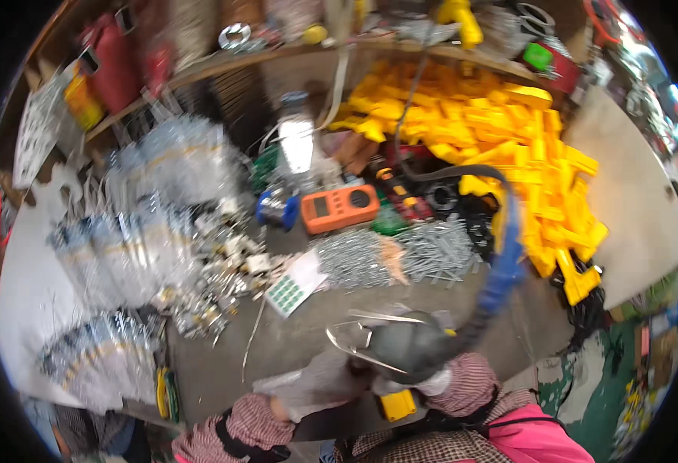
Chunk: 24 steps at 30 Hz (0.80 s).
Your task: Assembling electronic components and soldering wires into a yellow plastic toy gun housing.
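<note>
My left hand [319,386], in a light grey glove, reaches in from the lower edge; its fingers are blurred and partly hidden. My right hand [434,382] sits close beside it, mostly covered by a dark grey rounded thing [408,347] whose kind I cannot make out. Thin shiny metal strips [366,359] show at its left side. A blurred blue tool or cable sleeve [502,262] runs from its right side up to a dark cable [462,171]. Just below the hands is a yellow plastic part [397,404]. What each hand grips is hidden.
Yellow plastic parts [539,177] pile up at the back right. Screws [362,255] lie mid-bench near an orange multimeter [340,208], a blue spool [277,210] and a sticker sheet [295,284]. Bundled clear bags [123,247] and small metal parts [215,285] cover the left; pliers [167,393] lie nearer.
</note>
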Motion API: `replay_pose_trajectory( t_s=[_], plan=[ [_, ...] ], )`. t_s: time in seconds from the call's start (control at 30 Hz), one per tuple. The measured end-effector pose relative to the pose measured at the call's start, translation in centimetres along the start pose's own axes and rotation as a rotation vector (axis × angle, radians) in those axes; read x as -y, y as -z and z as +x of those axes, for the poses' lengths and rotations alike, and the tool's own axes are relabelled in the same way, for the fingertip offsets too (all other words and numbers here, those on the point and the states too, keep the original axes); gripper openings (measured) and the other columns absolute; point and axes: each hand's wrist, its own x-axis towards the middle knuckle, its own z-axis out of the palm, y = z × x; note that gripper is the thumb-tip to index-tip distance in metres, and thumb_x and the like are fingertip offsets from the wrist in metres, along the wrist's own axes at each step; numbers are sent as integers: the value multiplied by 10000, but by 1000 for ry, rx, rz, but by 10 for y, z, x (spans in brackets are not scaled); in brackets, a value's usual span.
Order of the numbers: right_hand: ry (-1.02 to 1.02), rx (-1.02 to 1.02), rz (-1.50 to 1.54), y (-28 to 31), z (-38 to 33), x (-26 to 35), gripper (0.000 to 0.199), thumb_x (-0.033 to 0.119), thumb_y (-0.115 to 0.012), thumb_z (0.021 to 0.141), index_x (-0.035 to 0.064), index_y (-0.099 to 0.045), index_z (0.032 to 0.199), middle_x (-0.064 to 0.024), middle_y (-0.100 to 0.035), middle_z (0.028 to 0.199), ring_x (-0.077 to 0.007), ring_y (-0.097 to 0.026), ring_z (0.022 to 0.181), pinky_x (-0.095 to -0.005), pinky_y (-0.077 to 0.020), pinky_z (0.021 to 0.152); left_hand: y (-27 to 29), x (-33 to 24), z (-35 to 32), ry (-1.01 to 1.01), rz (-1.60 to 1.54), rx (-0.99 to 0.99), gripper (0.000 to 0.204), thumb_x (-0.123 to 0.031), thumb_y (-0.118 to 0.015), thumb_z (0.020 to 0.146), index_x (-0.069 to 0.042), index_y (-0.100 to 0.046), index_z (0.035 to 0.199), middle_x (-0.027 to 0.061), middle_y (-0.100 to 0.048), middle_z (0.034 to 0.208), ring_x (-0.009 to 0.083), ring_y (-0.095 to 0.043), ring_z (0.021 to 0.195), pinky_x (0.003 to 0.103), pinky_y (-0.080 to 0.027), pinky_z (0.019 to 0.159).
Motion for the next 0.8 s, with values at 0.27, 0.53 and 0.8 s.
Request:
replay_pose_trajectory(
  t_s=[0.27, 0.53, 0.8],
  plan=[
    [-269, -378, 571, 25, 3, 89, 473, 147, -674, 939, 56, -503, 1371, -61, -674, 951, -148, -635, 959, -291, -504, 909, 45, 10, 19, -444, 1269, -672, 618, -341, -778, 807, -34, -540, 1288, 164, -569, 1254, 339, -540, 1163, 467, -440, 987],
    [-222, -531, -1511, 182, -152, 47, 762, 95, -731, 774, 96, -421, 1470, -167, -526, 1271, -404, -581, 1047, -426, -503, 873, 80, 30, 22, -53, 1469, -697, 264, -192, -662, 861, -54, -598, 1076, 148, -624, 1117, 335, -580, 1108, 484, -398, 1040],
    [-61, -332, -506, 80, -49, 76, 379, 136, -724, 873, 66, -589, 1221, -99, -598, 1276, -229, -524, 1237, -362, -385, 1082, 8, -63, 2, -945, 1025, -490, 353, -25, -698, 661, -218, -698, 956, 60, -537, 1426, 376, -322, 1444, 533, -112, 1220]
  ],
)
